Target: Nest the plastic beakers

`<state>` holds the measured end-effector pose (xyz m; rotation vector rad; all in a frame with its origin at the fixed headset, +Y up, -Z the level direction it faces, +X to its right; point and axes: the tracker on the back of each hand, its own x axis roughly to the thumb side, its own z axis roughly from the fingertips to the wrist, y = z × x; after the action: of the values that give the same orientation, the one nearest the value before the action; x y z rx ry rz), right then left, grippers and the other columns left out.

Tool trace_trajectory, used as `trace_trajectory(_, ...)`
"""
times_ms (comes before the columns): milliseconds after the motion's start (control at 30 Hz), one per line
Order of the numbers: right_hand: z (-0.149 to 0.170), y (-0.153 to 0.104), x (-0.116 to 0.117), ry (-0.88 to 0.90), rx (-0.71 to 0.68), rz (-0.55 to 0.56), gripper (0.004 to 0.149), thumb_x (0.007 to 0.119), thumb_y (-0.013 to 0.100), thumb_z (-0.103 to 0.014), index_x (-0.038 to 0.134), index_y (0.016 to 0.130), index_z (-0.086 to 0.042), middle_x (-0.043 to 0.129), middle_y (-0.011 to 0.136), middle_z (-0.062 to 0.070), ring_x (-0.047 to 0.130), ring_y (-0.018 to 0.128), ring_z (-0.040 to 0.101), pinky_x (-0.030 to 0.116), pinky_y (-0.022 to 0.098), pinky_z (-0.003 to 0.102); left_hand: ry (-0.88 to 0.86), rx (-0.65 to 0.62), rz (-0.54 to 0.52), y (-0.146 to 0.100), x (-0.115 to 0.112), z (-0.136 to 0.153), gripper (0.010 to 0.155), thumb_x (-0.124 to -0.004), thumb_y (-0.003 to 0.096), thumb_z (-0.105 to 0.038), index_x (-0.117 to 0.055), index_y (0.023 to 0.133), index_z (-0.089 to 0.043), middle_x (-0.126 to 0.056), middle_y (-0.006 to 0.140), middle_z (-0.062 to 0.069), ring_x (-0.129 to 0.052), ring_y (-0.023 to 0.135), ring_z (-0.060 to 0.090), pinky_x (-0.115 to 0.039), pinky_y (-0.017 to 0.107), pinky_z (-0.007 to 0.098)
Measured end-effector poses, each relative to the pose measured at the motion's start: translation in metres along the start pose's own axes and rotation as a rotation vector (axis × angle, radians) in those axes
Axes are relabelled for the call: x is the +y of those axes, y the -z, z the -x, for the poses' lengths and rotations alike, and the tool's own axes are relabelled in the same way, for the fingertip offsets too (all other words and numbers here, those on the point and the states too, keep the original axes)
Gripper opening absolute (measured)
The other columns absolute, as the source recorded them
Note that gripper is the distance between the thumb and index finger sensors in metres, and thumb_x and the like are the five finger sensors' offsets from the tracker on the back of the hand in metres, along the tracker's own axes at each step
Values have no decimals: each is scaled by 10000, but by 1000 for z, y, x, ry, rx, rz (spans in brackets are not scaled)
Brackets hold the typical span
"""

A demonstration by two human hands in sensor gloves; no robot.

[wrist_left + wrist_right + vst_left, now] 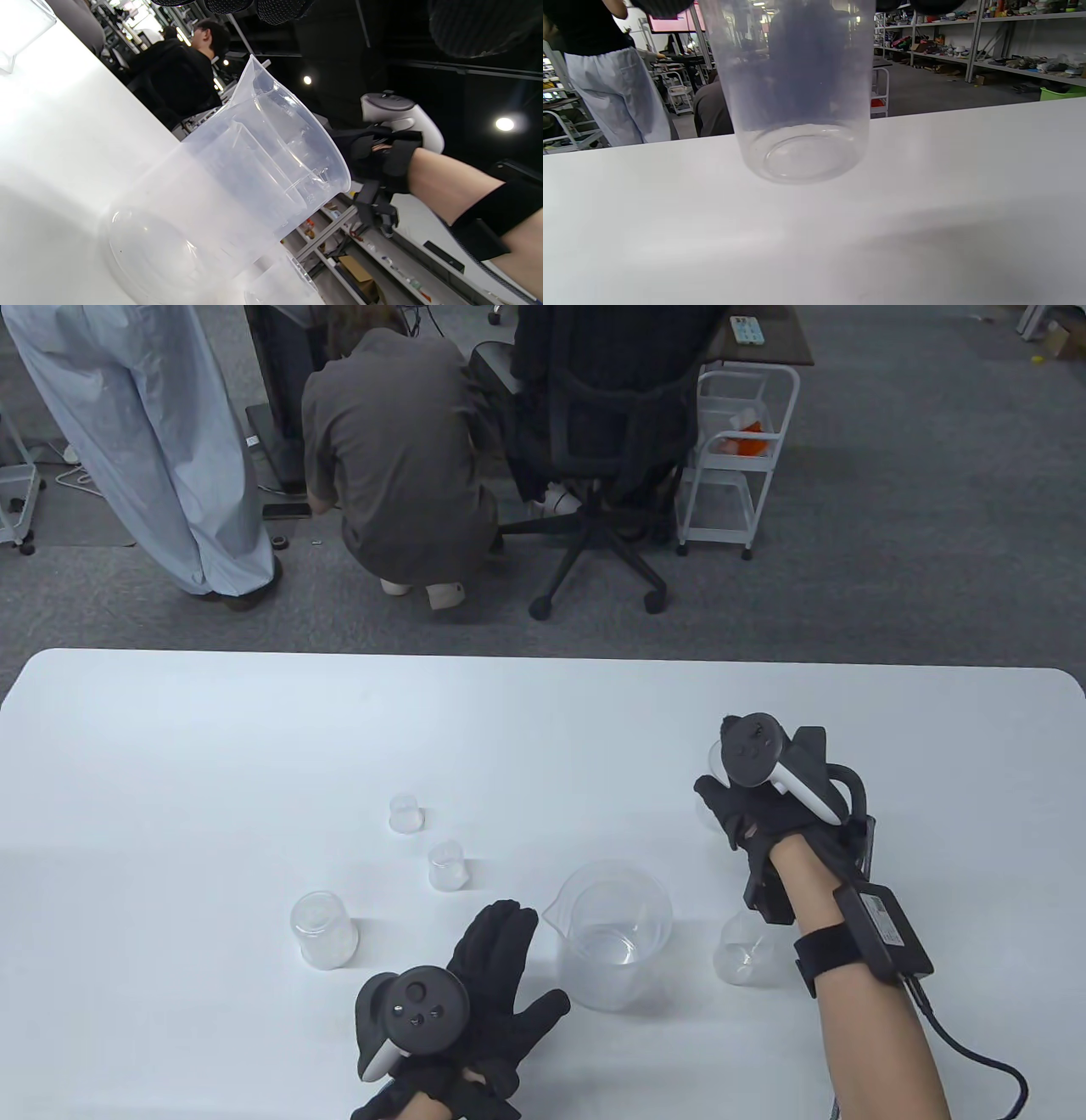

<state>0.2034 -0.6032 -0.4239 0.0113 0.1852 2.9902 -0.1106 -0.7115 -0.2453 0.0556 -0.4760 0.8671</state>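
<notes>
Big beaker (pixel 612 935) upright near front middle of tabletop (pixel 212 746), mouth up, spout toward left. Second beaker (pixel 797 106) also upright, mouth up, at right side, held in right hand (pixel 764 806), grip wrapped around it. Left hand (pixel 475 993) flat, palm down, grip spread, just left of big beaker, holding nothing.

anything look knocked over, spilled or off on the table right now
Nothing spilled or broken. The three beakers on the left seem to stand upside down, unlike the upright big beaker.
</notes>
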Motion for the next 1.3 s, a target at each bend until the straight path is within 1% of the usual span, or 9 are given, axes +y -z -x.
trace_trajectory(133,-11,-21,-20,-11,-87,50,780,626,494,-535,205,1042,-172,169,1150,189,425,1012,463,502,684,602,1,2,3,0,0,0,934,-626,416,-718,-384,1070,-98,-290,1113,227,-342,1041,561,-387,662,769)
trace_trajectory(267,-26,-41,-34,-6,-178,84,778,623,497,-536,212,1044,-167,175,1150,195,430,1009,466,506,680,605,3,1,8,1,-1,0,933,-625,416,-720,-384,1070,-99,-292,1113,227,-342,1041,561,-387,662,769)
trace_trajectory(367,-38,-56,-39,-11,-243,102,777,623,496,-538,217,1045,-168,180,1150,196,432,1010,467,507,680,606,3,1,9,1,-1,0,935,-626,415,-719,-384,1071,-98,-293,1112,226,-342,1041,561,-387,662,768)
trace_trajectory(500,-54,-74,-41,0,-324,109,776,624,495,-538,225,1047,-166,190,1152,196,436,1011,467,508,679,609,4,-1,7,1,-1,0,935,-626,416,-719,-385,1070,-97,-293,1112,227,-342,1040,562,-386,661,769)
trace_trajectory(700,-76,-99,-28,-14,-446,108,774,623,495,-540,233,1048,-164,199,1153,197,442,1010,468,510,679,610,4,-2,10,1,-1,0,935,-626,415,-719,-386,1070,-97,-294,1112,228,-343,1040,561,-385,662,769)
trace_trajectory(867,-87,-111,-7,-9,-510,72,772,622,496,-542,236,1048,-166,203,1154,196,443,1009,467,510,678,610,6,-5,11,1,-1,0,934,-627,415,-718,-386,1070,-97,-295,1112,226,-343,1040,561,-385,662,769)
trace_trajectory(1033,-92,-117,12,-33,-542,62,771,623,493,-543,245,1048,-166,210,1154,197,447,1009,467,513,677,610,9,-7,11,1,-1,0,934,-626,416,-718,-384,1071,-97,-291,1113,227,-340,1041,561,-386,661,769)
trace_trajectory(1300,-92,-116,43,-72,-547,22,771,626,493,-544,248,1049,-166,207,1152,196,438,1010,466,496,681,618,11,-8,13,0,-2,-1,932,-627,416,-717,-387,1070,-98,-295,1112,227,-343,1040,562,-386,661,769)
